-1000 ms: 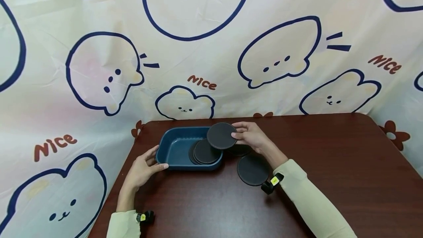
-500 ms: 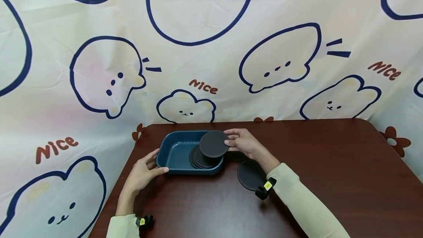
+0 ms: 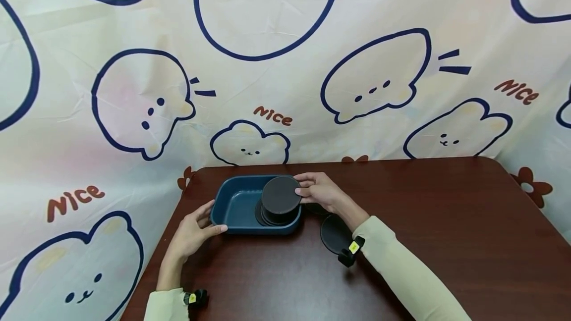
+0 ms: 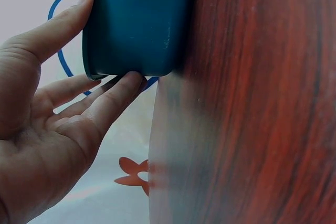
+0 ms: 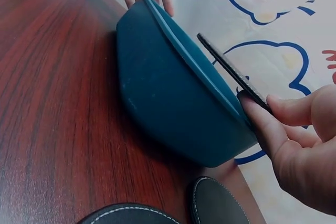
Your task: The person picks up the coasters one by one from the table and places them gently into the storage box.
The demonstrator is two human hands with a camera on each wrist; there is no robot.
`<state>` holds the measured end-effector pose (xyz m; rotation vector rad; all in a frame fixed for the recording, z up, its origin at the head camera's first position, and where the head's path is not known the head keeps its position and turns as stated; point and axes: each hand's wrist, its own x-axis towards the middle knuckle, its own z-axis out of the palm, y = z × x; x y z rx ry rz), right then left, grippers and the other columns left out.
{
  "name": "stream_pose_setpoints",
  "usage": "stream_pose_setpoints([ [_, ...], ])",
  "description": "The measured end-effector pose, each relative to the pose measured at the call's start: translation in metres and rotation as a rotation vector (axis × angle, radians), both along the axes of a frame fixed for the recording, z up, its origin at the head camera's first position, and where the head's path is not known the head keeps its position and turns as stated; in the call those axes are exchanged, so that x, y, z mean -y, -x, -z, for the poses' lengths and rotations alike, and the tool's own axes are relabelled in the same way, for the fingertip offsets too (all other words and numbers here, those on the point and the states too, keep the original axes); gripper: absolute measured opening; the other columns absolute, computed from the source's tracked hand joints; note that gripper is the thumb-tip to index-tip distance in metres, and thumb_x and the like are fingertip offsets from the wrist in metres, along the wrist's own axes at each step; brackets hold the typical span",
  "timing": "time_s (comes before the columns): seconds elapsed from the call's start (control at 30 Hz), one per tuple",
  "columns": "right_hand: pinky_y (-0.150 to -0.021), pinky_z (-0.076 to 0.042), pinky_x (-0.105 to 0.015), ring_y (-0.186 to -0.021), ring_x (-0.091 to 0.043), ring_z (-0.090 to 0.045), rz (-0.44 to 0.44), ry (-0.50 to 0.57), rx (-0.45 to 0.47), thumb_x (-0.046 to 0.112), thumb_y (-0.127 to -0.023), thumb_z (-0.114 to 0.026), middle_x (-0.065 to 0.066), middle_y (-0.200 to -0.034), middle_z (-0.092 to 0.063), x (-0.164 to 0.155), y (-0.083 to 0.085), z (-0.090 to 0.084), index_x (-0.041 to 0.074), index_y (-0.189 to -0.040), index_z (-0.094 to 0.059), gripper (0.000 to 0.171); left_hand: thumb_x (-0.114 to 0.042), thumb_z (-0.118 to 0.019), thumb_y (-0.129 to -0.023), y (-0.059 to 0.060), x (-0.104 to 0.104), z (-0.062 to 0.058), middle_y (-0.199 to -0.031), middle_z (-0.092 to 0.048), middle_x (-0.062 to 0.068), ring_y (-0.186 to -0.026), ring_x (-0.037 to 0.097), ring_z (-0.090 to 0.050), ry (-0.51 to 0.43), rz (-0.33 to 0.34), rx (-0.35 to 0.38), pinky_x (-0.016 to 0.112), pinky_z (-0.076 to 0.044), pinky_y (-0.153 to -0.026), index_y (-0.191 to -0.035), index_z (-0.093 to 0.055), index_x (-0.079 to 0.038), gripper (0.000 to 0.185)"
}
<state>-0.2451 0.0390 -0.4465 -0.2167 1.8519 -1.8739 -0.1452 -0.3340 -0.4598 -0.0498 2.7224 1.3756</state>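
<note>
Behind a dark red-brown wooden table [image 3: 446,222] hangs a cream cloth [image 3: 134,38] printed with blue-outlined cartoon animals and the word "Nice". At the near left, the left hand [image 3: 193,232] rests against the left end of a dark blue rectangular tray [image 3: 232,202], fingers straight and relaxed, thumb on the near rim and fingertips [image 4: 123,85] touching the outer wall. The tray sits at the far left of the table and holds a stack of black round discs [image 3: 267,218]; at least 2 edges show, the exact count hidden. Above that stack, the right hand [image 3: 318,192] pinches 1 more black disc [image 3: 281,194] by its right edge between thumb and fingers, held over the tray's right half. Right of the tray, 2 discs [image 3: 332,234] lie on the table.
</note>
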Motion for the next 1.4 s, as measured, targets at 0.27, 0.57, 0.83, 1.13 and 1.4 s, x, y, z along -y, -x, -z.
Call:
stream_pose_setpoints([
  [0.27, -0.095, -0.064, -0.038, -0.125, -0.032, -0.073, -0.004, -0.052, -0.018, 0.002, -0.105, -0.065, -0.027, -0.155, -0.058, 0.006, 0.000, -0.004, 0.004, -0.155, -0.055, 0.051, -0.024, -0.082, -0.098, 0.000, 0.000, -0.001, -0.164, -0.048, 0.027, -0.144, 0.047, -0.058, 0.001, 0.003, 0.005, 0.056, -0.055, -0.110, -0.169, -0.031, -0.006, 0.089],
  [0.57, -0.091, -0.066, -0.036, -0.124, -0.030, -0.074, -0.006, -0.081, -0.044, 0.001, -0.104, -0.066, -0.025, -0.151, -0.062, 0.014, -0.002, -0.004, 0.005, -0.152, -0.059, 0.048, -0.025, -0.082, -0.098, 0.000, 0.000, -0.002, -0.163, -0.049, 0.027, -0.143, 0.046, -0.059, 0.004, -0.004, 0.008, 0.055, -0.056, -0.110, -0.169, -0.032, -0.005, 0.089],
  [0.83, -0.089, -0.066, -0.038, -0.109, -0.025, -0.079, -0.012, -0.094, -0.053, -0.001, -0.104, -0.066, -0.022, -0.137, -0.071, 0.021, -0.002, -0.007, 0.002, -0.149, -0.060, 0.046, -0.024, -0.082, -0.098, -0.001, 0.000, -0.002, -0.164, -0.048, 0.027, -0.143, 0.047, -0.058, 0.004, -0.006, 0.013, 0.056, -0.055, -0.110, -0.169, -0.031, -0.005, 0.089],
  [1.13, -0.089, -0.066, -0.039, -0.109, -0.026, -0.078, 0.005, -0.121, -0.057, -0.001, -0.104, -0.066, -0.022, -0.136, -0.071, 0.022, -0.004, -0.010, 0.002, -0.148, -0.061, 0.044, -0.025, -0.082, -0.098, 0.000, 0.000, -0.002, -0.164, -0.048, 0.027, -0.144, 0.046, -0.057, 0.009, 0.005, 0.008, 0.056, -0.055, -0.111, -0.169, -0.030, -0.007, 0.090],
  [1.4, -0.091, -0.066, -0.040, -0.113, -0.029, -0.077, 0.001, -0.116, -0.051, -0.002, -0.104, -0.065, -0.024, -0.139, -0.070, 0.023, -0.006, -0.011, 0.000, -0.148, -0.060, 0.044, -0.024, -0.082, -0.098, 0.000, 0.000, -0.001, -0.164, -0.048, 0.027, -0.144, 0.045, -0.058, 0.010, 0.006, 0.009, 0.056, -0.055, -0.111, -0.169, -0.031, -0.006, 0.090],
])
